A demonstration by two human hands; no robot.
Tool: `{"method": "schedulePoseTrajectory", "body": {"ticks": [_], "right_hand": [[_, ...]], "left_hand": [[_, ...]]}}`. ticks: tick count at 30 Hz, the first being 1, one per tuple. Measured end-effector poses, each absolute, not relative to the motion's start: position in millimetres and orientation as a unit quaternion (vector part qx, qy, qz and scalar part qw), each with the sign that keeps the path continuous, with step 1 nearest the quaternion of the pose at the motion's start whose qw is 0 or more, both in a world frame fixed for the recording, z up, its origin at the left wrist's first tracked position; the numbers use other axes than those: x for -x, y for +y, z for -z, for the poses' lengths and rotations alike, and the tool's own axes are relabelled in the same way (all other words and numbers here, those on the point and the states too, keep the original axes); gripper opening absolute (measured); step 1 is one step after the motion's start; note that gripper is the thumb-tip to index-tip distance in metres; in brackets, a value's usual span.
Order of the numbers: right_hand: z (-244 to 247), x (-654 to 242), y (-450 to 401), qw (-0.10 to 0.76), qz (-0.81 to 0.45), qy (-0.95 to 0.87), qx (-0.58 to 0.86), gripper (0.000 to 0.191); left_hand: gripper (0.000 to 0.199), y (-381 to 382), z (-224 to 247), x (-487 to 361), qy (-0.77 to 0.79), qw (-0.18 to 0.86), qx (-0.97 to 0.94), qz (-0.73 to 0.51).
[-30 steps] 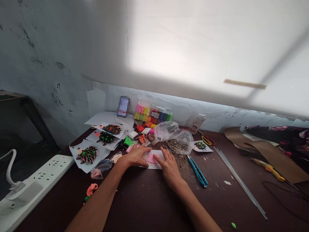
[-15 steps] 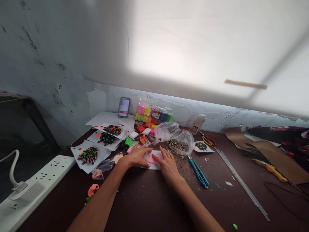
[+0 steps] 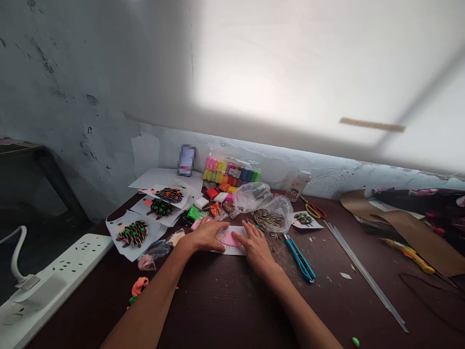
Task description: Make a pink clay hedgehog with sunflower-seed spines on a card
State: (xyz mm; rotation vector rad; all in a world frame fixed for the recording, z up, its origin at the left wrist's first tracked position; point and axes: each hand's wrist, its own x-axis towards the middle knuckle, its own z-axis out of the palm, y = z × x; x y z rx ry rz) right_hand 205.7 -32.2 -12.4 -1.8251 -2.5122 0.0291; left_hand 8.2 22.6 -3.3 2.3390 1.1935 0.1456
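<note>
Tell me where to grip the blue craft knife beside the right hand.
Grip the blue plastic craft knife around the middle of its body with the right hand, coming from above. Its long, narrow body lies flat on the dark brown tabletop, slanting with its far end toward the hand, and nothing rests on it, so closing across the body should probably hold it best.

Head-worn view, facing forward and down, close over left hand (image 3: 205,235) and right hand (image 3: 256,247)

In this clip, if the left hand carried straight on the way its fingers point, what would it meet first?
Past the white paper under its fingertips, the left hand would probably meet the clear plastic bag first, though depth is hard to judge here.
</note>
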Motion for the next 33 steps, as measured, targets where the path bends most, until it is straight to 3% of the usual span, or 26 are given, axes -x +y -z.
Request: {"method": "schedulePoseTrajectory", "body": {"ticks": [33], "right_hand": [[14.7, -192.4, -25.0, 0.046, -0.009, -0.810, 0.585, 0.038]], "left_hand": [[0.081, 28.8, 12.3, -6.5, 0.415, 0.300, -0.852, -0.108]]}}
